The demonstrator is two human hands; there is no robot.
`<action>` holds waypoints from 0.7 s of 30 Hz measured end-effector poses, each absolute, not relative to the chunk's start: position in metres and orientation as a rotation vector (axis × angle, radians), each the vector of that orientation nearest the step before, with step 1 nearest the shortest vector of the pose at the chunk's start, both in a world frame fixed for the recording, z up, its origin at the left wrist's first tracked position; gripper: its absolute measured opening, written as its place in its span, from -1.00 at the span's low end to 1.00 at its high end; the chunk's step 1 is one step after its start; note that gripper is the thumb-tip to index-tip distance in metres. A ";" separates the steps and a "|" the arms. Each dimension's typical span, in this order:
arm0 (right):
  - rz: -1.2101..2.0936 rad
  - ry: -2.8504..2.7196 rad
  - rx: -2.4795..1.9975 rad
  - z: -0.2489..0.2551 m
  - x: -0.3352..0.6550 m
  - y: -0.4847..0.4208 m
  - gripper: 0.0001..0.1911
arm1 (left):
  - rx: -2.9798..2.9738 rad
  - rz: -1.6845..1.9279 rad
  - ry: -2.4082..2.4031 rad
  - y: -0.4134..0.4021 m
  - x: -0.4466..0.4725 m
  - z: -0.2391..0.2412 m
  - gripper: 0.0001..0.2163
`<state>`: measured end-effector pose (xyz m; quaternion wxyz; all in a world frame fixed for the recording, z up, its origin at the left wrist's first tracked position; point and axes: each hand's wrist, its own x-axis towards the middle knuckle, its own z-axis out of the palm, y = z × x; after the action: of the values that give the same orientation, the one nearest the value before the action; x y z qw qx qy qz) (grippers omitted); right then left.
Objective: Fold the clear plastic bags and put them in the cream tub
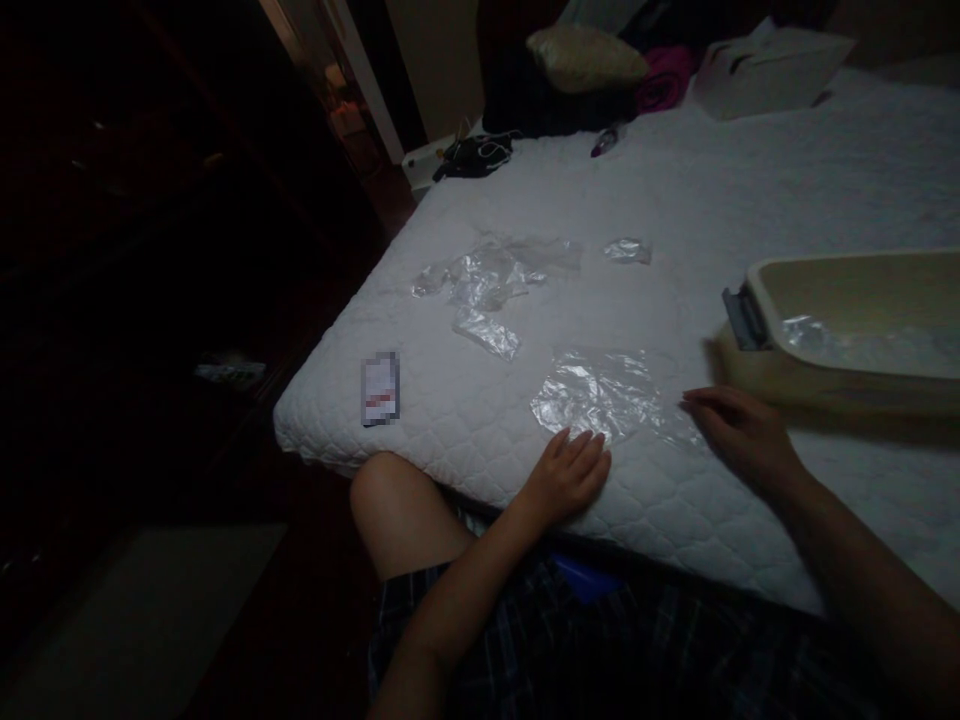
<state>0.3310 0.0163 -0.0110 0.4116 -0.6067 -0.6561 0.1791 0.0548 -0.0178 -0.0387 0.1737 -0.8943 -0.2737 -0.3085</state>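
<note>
A clear plastic bag [596, 395] lies flat on the white quilted mattress [720, 210] near its front edge. My left hand [566, 475] rests palm down on the mattress with its fingers stretched out, the fingertips on the bag's near edge. My right hand [739, 432] lies at the bag's right end with its fingers loosely curled, touching the plastic. Neither hand lifts the bag.
A beige plastic bin [847, 330] with a grey handle holds more clear plastic at the right. Several crumpled clear bags [487, 280] and a small card [380, 388] lie farther left. Pillows, a white box [765, 70] and cables sit at the far end. Dark floor is at the left.
</note>
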 end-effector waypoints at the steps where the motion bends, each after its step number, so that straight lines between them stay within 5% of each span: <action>1: 0.492 -1.527 -1.554 -0.015 0.334 0.017 -0.80 | -2.518 -0.909 -0.771 -0.018 0.057 -0.036 -0.81; 21: 0.648 -1.344 -1.422 -0.023 0.337 0.017 -0.78 | -2.791 -0.546 -1.165 -0.013 0.170 0.010 -0.85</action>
<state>0.3367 0.0168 -0.0226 0.5142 -0.5918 -0.5592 0.2697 0.1699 -0.0131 0.0099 0.0341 -0.9076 -0.3789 -0.1774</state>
